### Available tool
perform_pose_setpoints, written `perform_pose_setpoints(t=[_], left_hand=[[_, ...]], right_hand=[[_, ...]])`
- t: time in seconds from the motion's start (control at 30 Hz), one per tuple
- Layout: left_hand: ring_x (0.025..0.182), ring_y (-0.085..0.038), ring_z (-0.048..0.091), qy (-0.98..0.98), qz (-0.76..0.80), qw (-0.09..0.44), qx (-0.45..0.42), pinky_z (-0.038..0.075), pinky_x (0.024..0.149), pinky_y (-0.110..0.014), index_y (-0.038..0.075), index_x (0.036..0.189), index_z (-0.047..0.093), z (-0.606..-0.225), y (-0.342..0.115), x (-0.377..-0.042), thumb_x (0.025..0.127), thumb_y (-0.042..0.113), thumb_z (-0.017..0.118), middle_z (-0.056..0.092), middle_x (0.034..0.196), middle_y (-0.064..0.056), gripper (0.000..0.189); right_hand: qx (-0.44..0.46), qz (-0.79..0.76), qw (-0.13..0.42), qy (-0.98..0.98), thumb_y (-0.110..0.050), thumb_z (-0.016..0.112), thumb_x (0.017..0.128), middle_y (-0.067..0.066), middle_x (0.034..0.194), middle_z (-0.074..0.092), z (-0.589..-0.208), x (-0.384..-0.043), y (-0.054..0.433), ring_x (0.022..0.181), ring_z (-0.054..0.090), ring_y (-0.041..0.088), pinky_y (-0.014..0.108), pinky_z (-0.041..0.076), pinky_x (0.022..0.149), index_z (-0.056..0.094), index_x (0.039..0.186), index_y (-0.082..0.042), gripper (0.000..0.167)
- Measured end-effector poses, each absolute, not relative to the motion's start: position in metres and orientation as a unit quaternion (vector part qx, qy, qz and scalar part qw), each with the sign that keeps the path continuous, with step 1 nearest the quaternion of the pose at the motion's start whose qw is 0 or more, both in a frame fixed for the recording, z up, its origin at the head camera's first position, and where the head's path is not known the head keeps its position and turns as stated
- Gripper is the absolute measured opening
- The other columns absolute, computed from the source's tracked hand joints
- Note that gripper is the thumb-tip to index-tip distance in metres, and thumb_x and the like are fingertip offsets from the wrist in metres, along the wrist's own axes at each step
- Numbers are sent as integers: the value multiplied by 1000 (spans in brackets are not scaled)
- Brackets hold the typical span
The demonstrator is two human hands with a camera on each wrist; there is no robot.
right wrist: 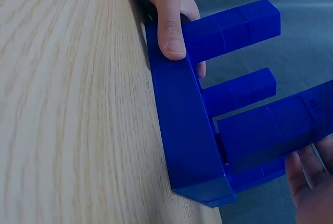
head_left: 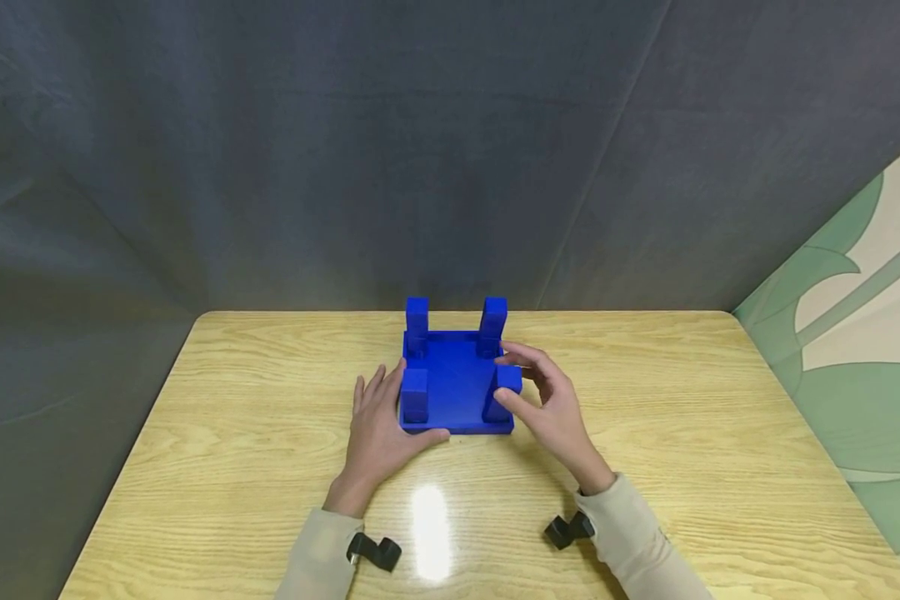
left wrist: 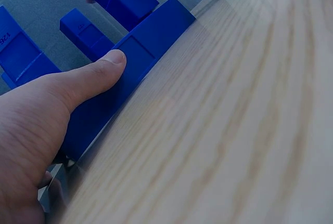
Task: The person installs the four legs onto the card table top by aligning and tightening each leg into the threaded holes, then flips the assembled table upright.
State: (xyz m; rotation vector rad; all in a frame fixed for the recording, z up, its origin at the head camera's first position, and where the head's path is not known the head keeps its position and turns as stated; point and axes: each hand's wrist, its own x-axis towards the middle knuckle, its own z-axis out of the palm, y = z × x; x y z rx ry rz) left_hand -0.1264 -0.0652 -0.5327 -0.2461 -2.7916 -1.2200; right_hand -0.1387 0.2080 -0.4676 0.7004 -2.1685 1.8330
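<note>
A blue square base (head_left: 453,387) with a low rim lies on the table, with a blue post standing at each corner. My left hand (head_left: 378,429) holds its near left corner: the thumb (left wrist: 106,70) presses the front wall while the other fingers lie along the left side. At the near right corner, my right hand (head_left: 558,408) grips a post (head_left: 508,379) between thumb and fingers. In the right wrist view a narrow dark gap shows between this post (right wrist: 276,128) and the front wall. How its foot sits is hidden.
The wooden table (head_left: 270,400) extends around the base. A dark grey curtain (head_left: 420,150) hangs behind its far edge. To the right is a green and cream patterned surface (head_left: 855,375). Black straps with camera mounts (head_left: 375,550) are on both wrists.
</note>
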Motion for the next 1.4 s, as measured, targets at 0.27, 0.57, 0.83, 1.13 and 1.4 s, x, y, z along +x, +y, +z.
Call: perform_pose_setpoints(t=[0.27,0.57,0.83,1.13,1.4], left_hand=[[169,-39,24,-912,-399,46,-81,-2,140,-56,10,176,31,-534,-65,-126,73,66,95,42,176,-17,133],[169,-40,23,-913,-398,43,-77,-2,139,-58,10,176,31,-534,-65,-125,74,66,95,42,175,-20,133],[169,-41,23,-912,-400,44,-81,-2,139,-58,9,176,31,-533,-65,-126,74,66,95,41,175,-19,133],[169,-40,24,-910,-405,47,-81,-2,140,-56,10,176,31,-533,-66,-126,73,66,95,42,175,-18,133],[169,-39,24,-910,-405,46,-81,-2,140,-54,10,176,31,-533,-66,-126,73,66,95,42,175,-17,133]], right_hand=[[292,679,19,-673,-1,37,113,20,147,68,-465,-138,213,146,57,22,30,43,123,46,164,5,52],[287,677,10,-678,0,45,116,1,141,73,-465,-138,214,140,63,17,27,52,115,48,161,8,45],[279,653,53,-702,8,62,109,14,137,73,-467,-139,213,133,67,17,27,53,111,53,154,12,47],[216,602,142,-755,15,81,90,26,121,73,-466,-138,206,107,70,12,22,58,95,69,140,5,52],[213,590,184,-757,17,84,84,14,114,76,-467,-139,205,105,69,10,22,57,92,72,134,7,52]])
